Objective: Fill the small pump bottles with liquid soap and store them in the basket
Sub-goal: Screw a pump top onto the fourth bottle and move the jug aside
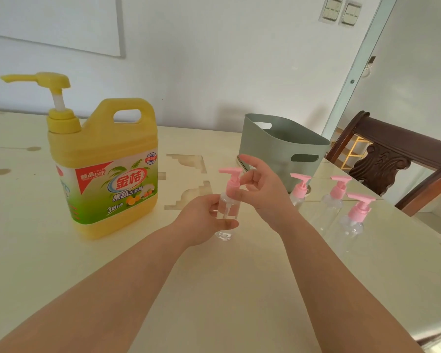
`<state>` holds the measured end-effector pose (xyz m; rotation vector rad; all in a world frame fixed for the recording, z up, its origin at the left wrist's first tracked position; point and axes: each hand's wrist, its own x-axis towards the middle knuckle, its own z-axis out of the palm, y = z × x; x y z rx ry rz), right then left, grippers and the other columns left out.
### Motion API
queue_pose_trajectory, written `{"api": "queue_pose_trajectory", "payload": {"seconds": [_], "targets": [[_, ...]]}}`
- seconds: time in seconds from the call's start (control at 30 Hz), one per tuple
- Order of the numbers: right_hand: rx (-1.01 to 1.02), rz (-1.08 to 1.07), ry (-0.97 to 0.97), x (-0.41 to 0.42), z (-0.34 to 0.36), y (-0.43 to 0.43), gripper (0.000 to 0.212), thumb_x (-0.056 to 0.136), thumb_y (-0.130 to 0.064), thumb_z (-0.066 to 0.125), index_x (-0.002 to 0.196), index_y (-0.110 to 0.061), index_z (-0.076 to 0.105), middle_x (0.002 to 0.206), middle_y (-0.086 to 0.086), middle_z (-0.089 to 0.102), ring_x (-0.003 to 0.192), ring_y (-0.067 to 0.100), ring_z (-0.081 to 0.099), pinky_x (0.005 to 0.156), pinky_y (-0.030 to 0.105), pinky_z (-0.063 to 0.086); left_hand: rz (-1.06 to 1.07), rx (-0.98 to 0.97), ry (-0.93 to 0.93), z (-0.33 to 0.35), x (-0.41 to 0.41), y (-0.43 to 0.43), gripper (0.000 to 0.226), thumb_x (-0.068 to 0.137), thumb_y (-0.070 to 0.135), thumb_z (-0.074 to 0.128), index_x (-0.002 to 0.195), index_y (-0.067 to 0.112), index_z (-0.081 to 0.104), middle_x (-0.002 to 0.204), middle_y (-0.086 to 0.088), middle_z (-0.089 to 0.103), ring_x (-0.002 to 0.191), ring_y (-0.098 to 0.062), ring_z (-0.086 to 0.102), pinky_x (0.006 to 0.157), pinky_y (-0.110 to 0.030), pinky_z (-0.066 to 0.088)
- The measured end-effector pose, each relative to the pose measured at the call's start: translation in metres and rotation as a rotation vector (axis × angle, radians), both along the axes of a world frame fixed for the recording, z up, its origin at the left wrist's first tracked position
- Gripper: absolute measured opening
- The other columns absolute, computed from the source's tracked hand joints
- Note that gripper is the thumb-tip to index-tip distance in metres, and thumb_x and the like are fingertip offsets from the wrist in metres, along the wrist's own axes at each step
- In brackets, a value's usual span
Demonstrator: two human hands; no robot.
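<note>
A small clear pump bottle point(227, 212) with a pink pump head point(231, 178) stands upright on the table. My left hand point(204, 220) grips its clear body from the left. My right hand point(260, 189) pinches the pink collar just under the pump head. Three more clear pump bottles with pink heads stand to the right point(299, 189), point(337, 192), point(355, 217). A large yellow soap jug point(105, 171) with a yellow pump point(49, 84) stands at the left. The grey-green basket point(285, 146) stands behind my right hand.
The cream table point(214, 289) runs to an edge at the right, where a dark carved wooden chair point(392, 164) stands. A white wall lies behind the table, with light switches point(340, 11) high up.
</note>
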<state>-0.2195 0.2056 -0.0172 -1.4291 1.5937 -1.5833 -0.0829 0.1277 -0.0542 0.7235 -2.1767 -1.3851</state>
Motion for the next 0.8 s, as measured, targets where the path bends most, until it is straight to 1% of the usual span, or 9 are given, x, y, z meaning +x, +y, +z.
{"api": "queue_pose_trajectory", "payload": {"seconds": [0.07,0.13,0.23,0.33,0.47,0.57,0.67,0.7,0.8], "targets": [[0.028,0.076,-0.032,0.0,0.001,0.001,0.068,0.075,-0.018,0.075,0.135,-0.025,0.044,0.115,-0.005,0.067,0.116,0.009,0.058,0.105,0.038,0.04,0.005,0.002,-0.003,0.0,0.0,0.001,0.033,0.076,0.023,0.077,0.106,0.023,0.063,0.092,0.019,0.062,0.089,0.0,0.056,0.07,-0.008,0.037],[0.026,0.143,-0.111,-0.002,0.001,0.004,0.064,0.082,-0.016,0.069,0.139,-0.019,0.041,0.122,0.001,0.067,0.121,0.013,0.057,0.101,0.035,0.045,0.008,0.008,0.001,-0.002,0.0,-0.001,0.033,0.075,0.024,0.078,0.105,0.023,0.063,0.093,0.017,0.063,0.092,-0.003,0.058,0.073,-0.011,0.039],[-0.002,0.103,-0.099,-0.002,0.001,0.006,0.055,0.084,-0.009,0.07,0.134,-0.019,0.048,0.105,0.004,0.073,0.109,0.018,0.065,0.1,0.04,0.047,0.012,0.014,0.002,-0.003,0.0,-0.001,0.034,0.074,0.024,0.079,0.104,0.023,0.063,0.095,0.015,0.065,0.096,-0.005,0.059,0.078,-0.014,0.041],[-0.028,0.017,-0.024,0.001,0.0,0.001,0.048,0.072,-0.017,0.076,0.115,-0.03,0.058,0.089,-0.003,0.068,0.096,0.015,0.065,0.103,0.048,0.044,0.012,0.009,-0.004,-0.002,0.0,-0.001,0.036,0.074,0.024,0.079,0.106,0.023,0.063,0.096,0.016,0.065,0.095,-0.002,0.059,0.076,-0.012,0.041],[-0.017,0.094,-0.103,0.0,0.0,0.001,0.054,0.082,-0.007,0.072,0.129,-0.023,0.05,0.108,0.003,0.07,0.105,0.016,0.065,0.096,0.036,0.05,0.022,0.019,-0.005,-0.001,0.0,0.0,0.037,0.074,0.025,0.078,0.107,0.024,0.063,0.098,0.017,0.065,0.097,-0.004,0.058,0.077,-0.015,0.041],[-0.027,0.036,-0.077,-0.001,-0.001,0.002,0.053,0.08,-0.006,0.075,0.123,-0.024,0.05,0.093,0.002,0.074,0.099,0.019,0.068,0.093,0.04,0.052,0.021,0.02,-0.004,-0.002,0.0,0.0,0.037,0.074,0.024,0.078,0.108,0.023,0.063,0.101,0.014,0.066,0.098,-0.006,0.058,0.078,-0.014,0.041],[-0.039,-0.077,-0.021,0.004,-0.002,-0.004,0.054,0.071,0.0,0.081,0.109,-0.021,0.049,0.079,-0.006,0.064,0.081,0.008,0.064,0.086,0.037,0.051,0.028,0.018,-0.003,-0.002,0.0,0.0,0.036,0.074,0.024,0.079,0.107,0.024,0.063,0.102,0.014,0.066,0.099,-0.006,0.058,0.08,-0.017,0.042],[-0.041,-0.061,-0.042,0.005,-0.003,-0.004,0.056,0.071,0.0,0.08,0.112,-0.02,0.048,0.084,-0.006,0.063,0.084,0.007,0.063,0.088,0.035,0.05,0.029,0.019,-0.005,-0.003,0.0,0.0,0.036,0.074,0.025,0.079,0.106,0.024,0.063,0.101,0.014,0.066,0.098,-0.006,0.058,0.08,-0.019,0.042],[-0.031,0.083,-0.158,0.003,-0.003,0.0,0.061,0.079,-0.008,0.073,0.131,-0.016,0.043,0.116,0.001,0.066,0.111,0.017,0.062,0.096,0.033,0.05,0.022,0.01,-0.006,-0.002,0.0,-0.001,0.034,0.074,0.024,0.079,0.104,0.024,0.063,0.097,0.016,0.065,0.093,-0.003,0.058,0.076,-0.013,0.04]]}}
